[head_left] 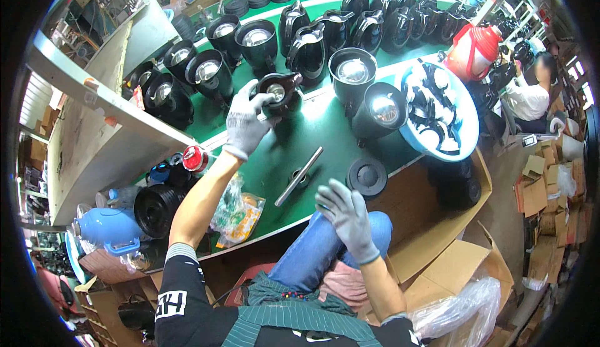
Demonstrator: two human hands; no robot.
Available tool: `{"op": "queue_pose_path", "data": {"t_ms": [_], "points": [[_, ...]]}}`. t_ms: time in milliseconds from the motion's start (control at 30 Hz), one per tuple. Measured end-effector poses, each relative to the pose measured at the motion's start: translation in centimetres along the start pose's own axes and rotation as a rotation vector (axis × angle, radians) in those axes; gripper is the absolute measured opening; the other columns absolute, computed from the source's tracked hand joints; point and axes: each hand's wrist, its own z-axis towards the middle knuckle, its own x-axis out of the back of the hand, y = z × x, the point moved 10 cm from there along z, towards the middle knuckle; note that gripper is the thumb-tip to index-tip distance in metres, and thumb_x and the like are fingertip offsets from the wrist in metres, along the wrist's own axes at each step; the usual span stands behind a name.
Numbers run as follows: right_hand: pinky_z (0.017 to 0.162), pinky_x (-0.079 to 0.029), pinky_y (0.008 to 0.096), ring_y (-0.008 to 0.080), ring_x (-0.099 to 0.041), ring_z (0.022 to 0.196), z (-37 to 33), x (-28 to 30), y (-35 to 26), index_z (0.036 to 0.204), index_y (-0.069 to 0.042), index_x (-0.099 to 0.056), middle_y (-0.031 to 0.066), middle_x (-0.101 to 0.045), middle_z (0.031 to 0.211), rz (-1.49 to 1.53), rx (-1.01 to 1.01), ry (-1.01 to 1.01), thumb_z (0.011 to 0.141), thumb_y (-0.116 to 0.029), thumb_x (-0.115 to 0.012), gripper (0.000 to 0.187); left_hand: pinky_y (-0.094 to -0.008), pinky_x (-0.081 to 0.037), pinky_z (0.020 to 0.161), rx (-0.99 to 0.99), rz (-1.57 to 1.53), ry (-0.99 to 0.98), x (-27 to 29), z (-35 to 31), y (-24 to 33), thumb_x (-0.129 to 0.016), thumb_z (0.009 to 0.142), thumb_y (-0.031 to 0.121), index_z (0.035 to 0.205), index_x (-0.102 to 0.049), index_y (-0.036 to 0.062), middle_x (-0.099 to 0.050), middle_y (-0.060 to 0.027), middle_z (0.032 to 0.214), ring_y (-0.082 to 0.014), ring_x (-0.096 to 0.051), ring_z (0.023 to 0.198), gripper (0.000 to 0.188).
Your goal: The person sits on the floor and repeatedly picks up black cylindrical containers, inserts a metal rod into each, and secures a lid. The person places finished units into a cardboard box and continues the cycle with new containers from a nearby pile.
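My left hand, in a grey glove, is closed at the rim of a dark vacuum jug with a shiny inner liner and a spout. My right hand, also gloved, hangs over my lap at the table edge, fingers stretched and holding nothing. Between the hands, a metal bar lies on the green table across a small dark round piece. A black round base rests just beyond my right fingertips. Two open black jug bodies stand to the right of the held jug.
Many black jugs fill the far side of the table. At right, a light-blue basin holds black-and-white parts beside a red-and-white jug. Plastic bags, a blue jug and cardboard boxes surround me. Another person sits far right.
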Motion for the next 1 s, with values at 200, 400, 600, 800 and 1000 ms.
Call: {"op": "queue_pose_path", "data": {"t_ms": [200,400,600,800,1000], "points": [[0.125,-0.042,0.0543,0.0371,-0.059,0.141,-4.2,4.2,1.5,0.163,-0.008,-0.047,0.0218,-0.06,0.156,0.328,0.058,-0.052,0.116,-0.059,-0.029,0.072,-0.0493,-0.047,0.115,0.157,0.038,0.059,-5.4,4.1,-3.0,-0.098,0.072,0.026,0.126,-0.074,0.0111,-0.062,-0.0227,0.144,-0.0426,-0.058,0.135,0.061],[0.123,-0.044,0.0548,0.0389,-0.063,0.138,-4.3,5.0,2.3,0.162,-0.008,-0.049,0.0223,-0.064,0.151,0.386,0.097,-0.056,0.116,-0.06,-0.028,0.072,-0.0481,-0.046,0.115,0.202,0.036,0.134,-8.9,7.9,-2.7,-0.099,0.07,0.03,0.126,-0.076,0.0126,-0.061,-0.0204,0.143,-0.04,-0.057,0.134,0.062],[0.123,-0.043,0.0565,0.0404,-0.062,0.138,-4.7,6.3,2.8,0.163,-0.008,-0.046,0.0244,-0.061,0.153,0.221,0.062,-0.003,0.115,-0.061,-0.026,0.074,-0.0488,-0.05,0.111,0.271,0.076,0.123,-13.6,11.9,-3.8,-0.097,0.075,0.035,0.137,-0.07,0.0182,-0.054,-0.0183,0.152,-0.0399,-0.055,0.133,0.069],[0.123,-0.043,0.0574,0.0416,-0.063,0.137,-5.1,5.7,2.2,0.163,-0.006,-0.044,0.0257,-0.06,0.153,0.266,0.099,-0.019,0.117,-0.055,-0.025,0.07,-0.0524,-0.051,0.107,0.06,0.113,0.231,-9.9,15.3,-3.8,-0.078,0.093,0.048,0.149,-0.061,0.0185,-0.061,-0.0181,0.148,-0.0423,-0.062,0.129,0.066],[0.121,-0.046,0.0565,0.0417,-0.063,0.137,-4.7,5.1,2.8,0.163,-0.004,-0.043,0.0265,-0.062,0.151,0.261,0.101,-0.057,0.118,-0.05,-0.024,0.067,-0.0471,-0.053,0.101,0.063,0.549,-0.013,-8.0,13.7,-14.1,-0.085,0.08,0.019,0.126,-0.074,0.0186,-0.07,-0.0088,0.12,-0.0324,-0.063,0.12,0.048]]}}
